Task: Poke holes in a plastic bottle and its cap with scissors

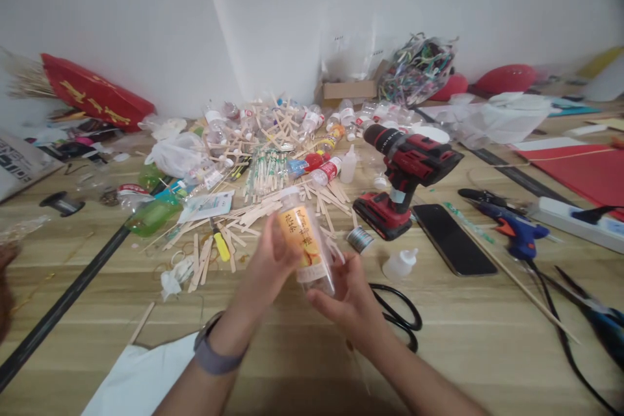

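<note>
A clear plastic bottle with a yellow-orange label (306, 244) is held above the table, tilted, its white-capped end pointing away. My left hand (275, 253) wraps round its left side near the label. On the right, my right hand (348, 296) grips the lower end, thumb across the base. Black-handled scissors (402, 315) lie beside my right hand, their blades mostly hidden. Just beyond the bottle, wooden sticks (244, 211) are strewn over the wood-grain table.
A red cordless drill (409, 166) stands right of centre, near a black phone (453, 239), a small squeeze bottle (402, 263) and a blue glue gun (517, 224). Plastic bottles crowd the back. Part of another person's hand (7, 286) shows at the left edge.
</note>
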`<state>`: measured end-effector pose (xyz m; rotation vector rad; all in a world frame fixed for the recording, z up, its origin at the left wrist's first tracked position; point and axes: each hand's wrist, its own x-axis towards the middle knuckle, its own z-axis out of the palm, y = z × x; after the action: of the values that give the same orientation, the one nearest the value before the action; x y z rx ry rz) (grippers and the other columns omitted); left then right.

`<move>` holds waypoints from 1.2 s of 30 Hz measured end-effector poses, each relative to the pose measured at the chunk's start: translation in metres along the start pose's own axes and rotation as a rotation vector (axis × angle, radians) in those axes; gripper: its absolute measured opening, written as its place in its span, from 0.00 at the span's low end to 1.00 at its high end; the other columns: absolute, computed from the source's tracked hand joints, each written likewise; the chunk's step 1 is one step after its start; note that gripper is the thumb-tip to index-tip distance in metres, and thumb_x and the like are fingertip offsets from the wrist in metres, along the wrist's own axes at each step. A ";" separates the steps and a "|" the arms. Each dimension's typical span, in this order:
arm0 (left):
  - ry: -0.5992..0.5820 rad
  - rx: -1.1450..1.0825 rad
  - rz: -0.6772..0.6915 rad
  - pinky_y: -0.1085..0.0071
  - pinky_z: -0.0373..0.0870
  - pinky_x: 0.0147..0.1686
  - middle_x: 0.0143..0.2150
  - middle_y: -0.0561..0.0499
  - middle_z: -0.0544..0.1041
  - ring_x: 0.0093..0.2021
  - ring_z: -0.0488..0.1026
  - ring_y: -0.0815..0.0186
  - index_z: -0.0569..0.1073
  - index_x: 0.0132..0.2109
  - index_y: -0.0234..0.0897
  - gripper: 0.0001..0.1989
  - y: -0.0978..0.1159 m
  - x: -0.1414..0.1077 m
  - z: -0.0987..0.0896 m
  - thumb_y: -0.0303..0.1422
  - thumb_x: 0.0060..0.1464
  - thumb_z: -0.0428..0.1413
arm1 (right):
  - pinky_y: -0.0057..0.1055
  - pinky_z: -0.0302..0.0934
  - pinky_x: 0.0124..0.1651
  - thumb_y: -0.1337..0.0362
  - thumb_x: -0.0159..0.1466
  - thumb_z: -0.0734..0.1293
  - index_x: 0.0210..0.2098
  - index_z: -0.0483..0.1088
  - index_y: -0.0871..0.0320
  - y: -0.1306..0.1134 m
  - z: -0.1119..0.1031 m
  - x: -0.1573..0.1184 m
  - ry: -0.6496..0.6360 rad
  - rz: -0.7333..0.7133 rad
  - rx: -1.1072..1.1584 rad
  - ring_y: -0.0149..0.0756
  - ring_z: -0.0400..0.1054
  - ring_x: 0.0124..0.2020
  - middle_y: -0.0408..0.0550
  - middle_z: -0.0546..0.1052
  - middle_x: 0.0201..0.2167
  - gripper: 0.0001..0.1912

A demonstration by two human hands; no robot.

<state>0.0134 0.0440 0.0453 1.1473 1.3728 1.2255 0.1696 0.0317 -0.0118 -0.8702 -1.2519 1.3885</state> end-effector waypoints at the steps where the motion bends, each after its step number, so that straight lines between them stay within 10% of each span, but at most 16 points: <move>1: -0.063 -0.073 -0.086 0.55 0.72 0.51 0.58 0.35 0.74 0.56 0.74 0.47 0.48 0.71 0.37 0.55 0.000 -0.002 0.005 0.49 0.44 0.67 | 0.37 0.70 0.43 0.52 0.55 0.76 0.39 0.53 0.51 0.001 0.000 -0.001 -0.045 0.011 0.008 0.44 0.73 0.45 0.50 0.73 0.43 0.29; 9: 0.018 -0.160 -0.107 0.65 0.69 0.51 0.57 0.45 0.77 0.55 0.73 0.53 0.66 0.63 0.39 0.41 0.006 0.006 -0.022 0.38 0.41 0.68 | 0.40 0.60 0.59 0.52 0.70 0.64 0.34 0.66 0.54 -0.023 -0.023 0.006 -0.054 -0.176 -0.220 0.43 0.64 0.60 0.51 0.67 0.60 0.13; 17: -0.040 -0.204 -0.151 0.65 0.69 0.52 0.59 0.45 0.77 0.57 0.72 0.51 0.67 0.65 0.40 0.44 0.002 -0.004 -0.037 0.35 0.39 0.67 | 0.30 0.64 0.46 0.59 0.72 0.63 0.34 0.67 0.54 -0.051 -0.029 0.002 -0.191 -0.321 -0.229 0.35 0.69 0.44 0.47 0.73 0.42 0.10; 27: -0.220 -0.358 -0.293 0.70 0.68 0.36 0.53 0.41 0.79 0.44 0.75 0.56 0.65 0.66 0.38 0.46 -0.016 -0.008 -0.033 0.37 0.37 0.68 | 0.30 0.65 0.41 0.59 0.73 0.60 0.37 0.71 0.55 -0.054 -0.019 0.003 -0.187 -0.370 -0.315 0.35 0.71 0.39 0.49 0.75 0.38 0.13; 36: -0.132 -0.381 -0.343 0.69 0.69 0.37 0.49 0.46 0.81 0.44 0.76 0.55 0.66 0.66 0.41 0.47 -0.020 -0.005 -0.031 0.36 0.36 0.68 | 0.30 0.66 0.44 0.60 0.73 0.61 0.38 0.72 0.55 -0.053 -0.025 0.001 -0.209 -0.357 -0.299 0.36 0.72 0.43 0.49 0.77 0.39 0.11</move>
<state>-0.0180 0.0340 0.0278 0.6806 1.1194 1.0808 0.2046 0.0342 0.0354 -0.6660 -1.7142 1.0400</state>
